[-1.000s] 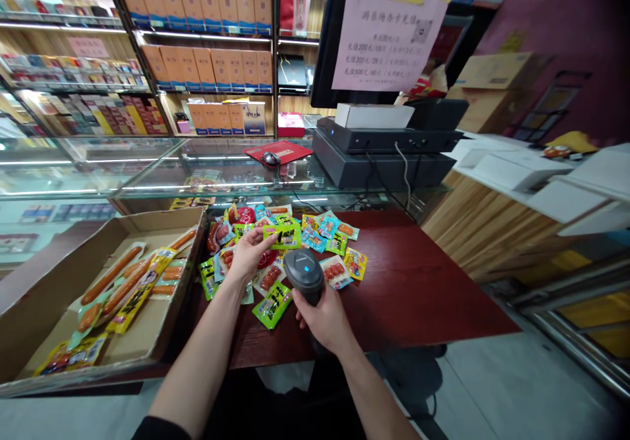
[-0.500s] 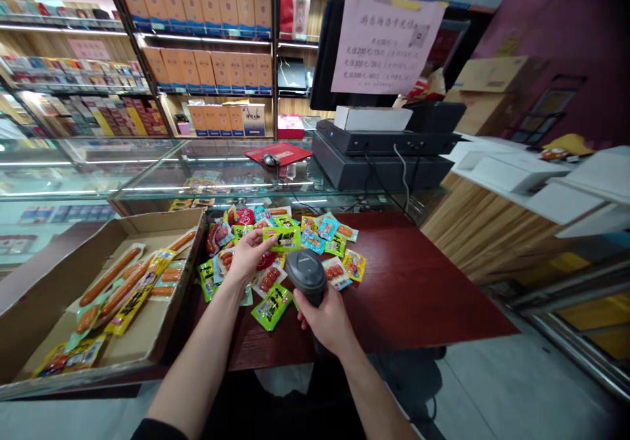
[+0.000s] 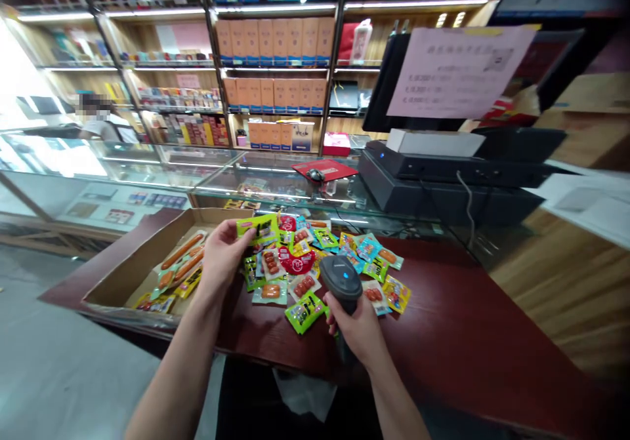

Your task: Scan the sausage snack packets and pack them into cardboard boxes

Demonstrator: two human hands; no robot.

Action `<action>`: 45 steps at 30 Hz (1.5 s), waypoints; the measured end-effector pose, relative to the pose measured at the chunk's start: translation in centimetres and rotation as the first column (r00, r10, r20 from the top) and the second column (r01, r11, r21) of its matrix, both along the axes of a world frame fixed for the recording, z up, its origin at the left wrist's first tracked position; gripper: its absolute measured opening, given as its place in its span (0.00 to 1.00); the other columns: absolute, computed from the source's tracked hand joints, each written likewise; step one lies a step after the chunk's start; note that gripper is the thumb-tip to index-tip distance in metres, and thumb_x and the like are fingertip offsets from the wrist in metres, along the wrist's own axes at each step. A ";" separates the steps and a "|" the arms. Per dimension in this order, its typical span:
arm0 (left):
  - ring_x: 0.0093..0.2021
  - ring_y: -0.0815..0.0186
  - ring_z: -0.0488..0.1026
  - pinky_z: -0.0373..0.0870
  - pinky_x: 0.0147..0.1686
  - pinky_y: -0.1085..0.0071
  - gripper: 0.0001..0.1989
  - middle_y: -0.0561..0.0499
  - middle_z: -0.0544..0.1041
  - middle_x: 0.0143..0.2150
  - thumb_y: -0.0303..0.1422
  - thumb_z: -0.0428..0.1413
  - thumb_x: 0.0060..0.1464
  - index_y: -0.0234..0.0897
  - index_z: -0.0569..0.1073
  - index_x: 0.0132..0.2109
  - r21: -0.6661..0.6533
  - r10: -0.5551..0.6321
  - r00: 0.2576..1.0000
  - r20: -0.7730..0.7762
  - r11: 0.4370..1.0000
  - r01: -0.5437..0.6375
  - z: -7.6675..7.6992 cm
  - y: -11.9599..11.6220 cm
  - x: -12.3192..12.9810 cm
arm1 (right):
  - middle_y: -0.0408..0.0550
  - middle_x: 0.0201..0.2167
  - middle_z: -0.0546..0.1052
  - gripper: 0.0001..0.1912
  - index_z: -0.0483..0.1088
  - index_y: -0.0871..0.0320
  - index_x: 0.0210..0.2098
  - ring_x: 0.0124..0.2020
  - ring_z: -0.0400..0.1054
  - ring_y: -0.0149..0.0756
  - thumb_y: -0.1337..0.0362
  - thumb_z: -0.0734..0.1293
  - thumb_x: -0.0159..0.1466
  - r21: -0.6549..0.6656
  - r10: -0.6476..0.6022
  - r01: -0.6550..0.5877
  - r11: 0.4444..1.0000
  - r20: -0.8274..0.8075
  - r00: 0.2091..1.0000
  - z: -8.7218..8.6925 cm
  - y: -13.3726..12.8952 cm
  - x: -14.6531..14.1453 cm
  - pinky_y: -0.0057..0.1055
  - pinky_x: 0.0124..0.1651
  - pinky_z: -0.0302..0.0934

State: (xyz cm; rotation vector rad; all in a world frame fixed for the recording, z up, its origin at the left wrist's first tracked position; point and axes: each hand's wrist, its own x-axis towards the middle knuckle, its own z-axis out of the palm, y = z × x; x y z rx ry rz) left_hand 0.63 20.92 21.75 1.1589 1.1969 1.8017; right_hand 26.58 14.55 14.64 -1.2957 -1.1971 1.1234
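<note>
Pinched in my left hand [image 3: 224,253] is a green snack packet [image 3: 263,229], raised over the left side of a heap of small packets. My right hand [image 3: 358,322] wraps round the handle of a black barcode scanner [image 3: 343,277], its head facing the heap and a blue light lit on top. Between my hands lie a loose green packet [image 3: 305,312], vacuum-packed sausages [image 3: 304,286] and a red packet [image 3: 296,261]. Left of my left hand, a cardboard box [image 3: 123,276] holds long wrapped sausages [image 3: 183,251] and yellow packets.
Packets lie on a dark red wooden table [image 3: 433,335]. Behind it stand a glass counter [image 3: 216,181] with a mouse [image 3: 315,175] on a red mat, and a monitor with a paper sign [image 3: 457,73]. A person [image 3: 105,122] is at the far left.
My left hand has drawn the green packet leftward, away from the scanner, toward the box. The scanner's blue light now shows. The view has turned left.
</note>
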 end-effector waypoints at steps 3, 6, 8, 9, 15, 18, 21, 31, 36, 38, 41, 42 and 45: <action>0.37 0.66 0.78 0.74 0.45 0.68 0.21 0.50 0.81 0.36 0.40 0.71 0.39 0.33 0.77 0.39 0.046 0.200 0.977 -0.072 0.979 -0.197 1.3 -2.0 -5.4 | 0.45 0.16 0.74 0.26 0.70 0.58 0.31 0.14 0.68 0.37 0.40 0.74 0.53 -0.016 0.006 -0.006 1.000 -0.005 1.000 -0.3 0.9 -0.5 0.31 0.18 0.63; 0.36 0.64 0.78 0.75 0.42 0.67 0.23 0.48 0.81 0.37 0.41 0.71 0.39 0.33 0.78 0.41 0.029 0.323 0.940 -0.109 0.946 -0.322 1.8 -3.2 -9.3 | 0.46 0.16 0.75 0.26 0.70 0.58 0.31 0.13 0.68 0.37 0.40 0.73 0.54 -0.005 0.009 -0.009 1.000 -0.008 1.000 -0.5 1.5 -1.2 0.31 0.18 0.62; 0.36 0.64 0.78 0.75 0.40 0.68 0.24 0.48 0.81 0.36 0.42 0.71 0.38 0.33 0.79 0.41 0.022 0.363 0.922 -0.135 0.931 -0.364 1.9 -3.6 -10.4 | 0.46 0.16 0.75 0.25 0.71 0.58 0.31 0.13 0.67 0.37 0.41 0.73 0.54 0.019 -0.003 0.003 1.000 -0.019 1.000 -0.5 1.7 -1.6 0.30 0.18 0.61; 0.36 0.64 0.78 0.75 0.40 0.69 0.24 0.48 0.81 0.36 0.42 0.71 0.38 0.33 0.79 0.41 0.024 0.371 0.916 -0.150 0.928 -0.372 1.9 -3.6 -10.5 | 0.46 0.16 0.75 0.25 0.71 0.58 0.31 0.13 0.67 0.37 0.42 0.73 0.55 0.028 -0.006 0.006 1.000 -0.024 1.000 -0.4 1.7 -1.7 0.30 0.18 0.61; 0.33 0.65 0.77 0.74 0.36 0.70 0.22 0.48 0.81 0.36 0.43 0.70 0.41 0.34 0.80 0.42 -0.030 0.258 0.933 -0.250 0.961 -0.274 1.5 -2.2 -5.3 | 0.46 0.16 0.75 0.24 0.71 0.58 0.30 0.14 0.68 0.37 0.43 0.74 0.55 0.006 -0.005 0.005 1.000 -0.052 0.999 0.1 1.2 -0.8 0.30 0.18 0.62; 0.32 0.65 0.77 0.73 0.35 0.70 0.22 0.47 0.81 0.36 0.43 0.69 0.42 0.34 0.80 0.42 -0.059 0.107 0.961 -0.255 0.990 -0.126 0.6 -0.6 -0.7 | 0.45 0.16 0.74 0.24 0.71 0.58 0.31 0.13 0.66 0.36 0.43 0.75 0.53 0.006 -0.057 0.058 0.998 -0.084 0.995 0.5 0.6 0.9 0.30 0.17 0.61; 0.30 0.66 0.76 0.72 0.33 0.71 0.20 0.47 0.82 0.37 0.42 0.68 0.44 0.35 0.80 0.42 -0.089 -0.081 0.955 -0.285 0.994 0.057 -0.8 0.9 4.3 | 0.44 0.16 0.73 0.25 0.72 0.58 0.32 0.13 0.65 0.35 0.43 0.75 0.52 -0.008 -0.129 0.129 0.992 -0.052 0.990 0.8 -0.1 3.2 0.30 0.17 0.62; 0.38 0.62 0.78 0.73 0.36 0.70 0.18 0.47 0.82 0.40 0.36 0.64 0.48 0.37 0.81 0.47 -0.402 -0.711 0.505 -0.489 0.698 0.593 -6.9 3.4 15.4 | 0.45 0.16 0.74 0.20 0.74 0.59 0.33 0.14 0.68 0.37 0.48 0.72 0.57 -0.044 -0.256 0.262 0.964 0.109 0.960 -0.4 -1.5 7.7 0.29 0.18 0.62; 0.41 0.61 0.79 0.74 0.41 0.68 0.20 0.48 0.82 0.41 0.37 0.64 0.48 0.38 0.78 0.50 -0.466 -0.770 0.425 -0.476 0.631 0.621 -8.8 2.3 15.6 | 0.46 0.17 0.75 0.19 0.74 0.59 0.34 0.15 0.69 0.38 0.48 0.72 0.59 -0.043 -0.251 0.258 0.965 0.117 0.961 -1.4 -1.5 7.5 0.29 0.18 0.63; 0.43 0.60 0.78 0.74 0.44 0.66 0.27 0.47 0.81 0.45 0.37 0.66 0.45 0.39 0.76 0.54 -0.466 -0.761 0.381 -0.525 0.631 0.620 -9.1 1.8 15.3 | 0.46 0.17 0.75 0.19 0.74 0.59 0.33 0.15 0.70 0.38 0.48 0.72 0.59 -0.038 -0.252 0.259 0.965 0.125 0.960 -1.7 -1.2 7.2 0.29 0.19 0.64; 0.47 0.56 0.77 0.73 0.48 0.63 0.35 0.43 0.79 0.50 0.38 0.68 0.42 0.38 0.73 0.59 -0.451 -0.733 0.277 -0.621 0.624 0.638 -9.5 1.4 15.1 | 0.47 0.17 0.76 0.18 0.73 0.59 0.32 0.15 0.70 0.38 0.48 0.72 0.58 -0.041 -0.250 0.257 0.965 0.138 0.959 -1.7 -0.9 6.9 0.29 0.19 0.64; 0.48 0.55 0.76 0.72 0.49 0.63 0.36 0.42 0.79 0.51 0.38 0.68 0.42 0.38 0.73 0.60 -0.447 -0.733 0.247 -0.634 0.608 0.656 -9.6 1.3 15.1 | 0.47 0.17 0.76 0.18 0.73 0.59 0.32 0.15 0.70 0.38 0.49 0.72 0.58 -0.042 -0.246 0.254 0.966 0.141 0.959 -1.6 -0.8 6.8 0.29 0.19 0.64; 0.50 0.56 0.76 0.71 0.50 0.64 0.37 0.44 0.79 0.53 0.34 0.65 0.45 0.39 0.70 0.64 -0.440 -0.763 0.216 -0.610 0.552 0.708 -9.6 1.2 15.2 | 0.47 0.18 0.76 0.18 0.74 0.59 0.34 0.15 0.70 0.38 0.49 0.72 0.58 -0.046 -0.235 0.243 0.969 0.141 0.962 -1.3 -0.7 6.6 0.29 0.19 0.64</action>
